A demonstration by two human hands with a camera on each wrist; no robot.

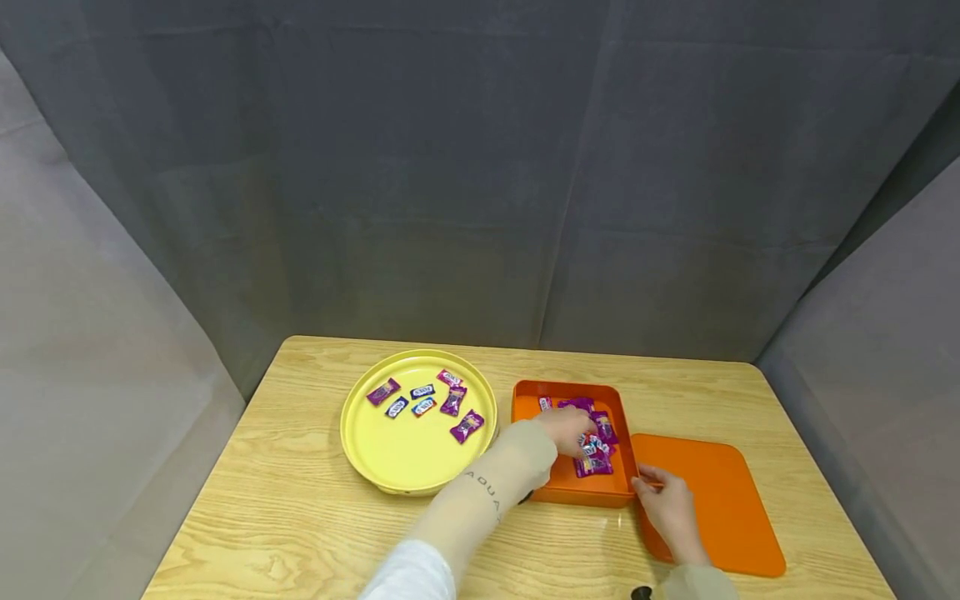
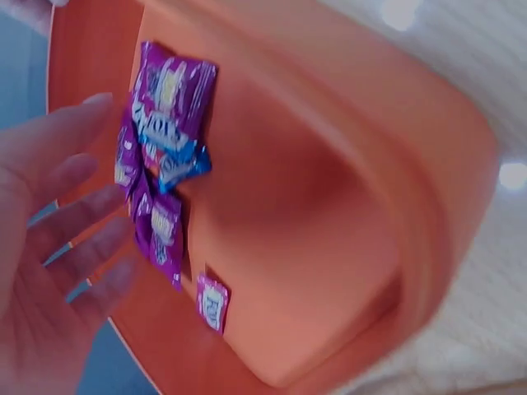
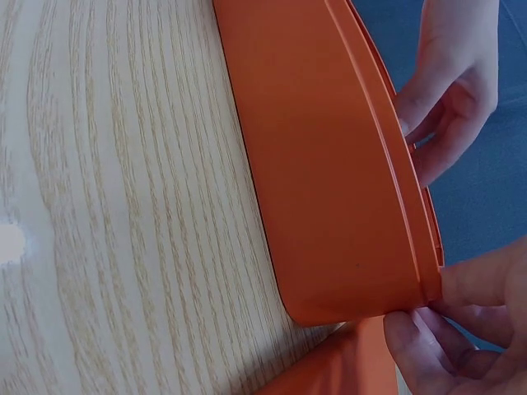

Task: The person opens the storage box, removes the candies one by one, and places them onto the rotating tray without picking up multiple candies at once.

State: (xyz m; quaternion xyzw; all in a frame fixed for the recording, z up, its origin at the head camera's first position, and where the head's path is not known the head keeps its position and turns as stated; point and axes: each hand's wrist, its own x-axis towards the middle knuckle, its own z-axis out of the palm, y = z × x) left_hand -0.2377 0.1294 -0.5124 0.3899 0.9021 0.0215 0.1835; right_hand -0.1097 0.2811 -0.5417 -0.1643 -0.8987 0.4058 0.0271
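Observation:
Over the orange box point(image 1: 585, 498), my left hand point(image 1: 567, 428) reaches down among wrapped sweets point(image 1: 595, 463). In the left wrist view its fingers point(image 2: 86, 234) are spread and loosely bent beside the heap, holding nothing. The heap is mostly purple wrappers point(image 2: 177, 86) with a blue one point(image 2: 185, 169); a single pink-wrapped sweet point(image 2: 212, 303) lies apart on the box floor. My right hand point(image 1: 671, 510) pinches the box's near right corner, fingers at the rim and thumb on the outer wall, as the right wrist view shows.
A round yellow tray point(image 1: 390, 462) with several wrapped sweets point(image 1: 423, 407) spread on it stands left of the box. The flat orange lid point(image 1: 727, 508) lies to the right, partly under my right hand. Grey cloth point(image 1: 450, 167) screens the back of the wooden table point(image 1: 270, 500).

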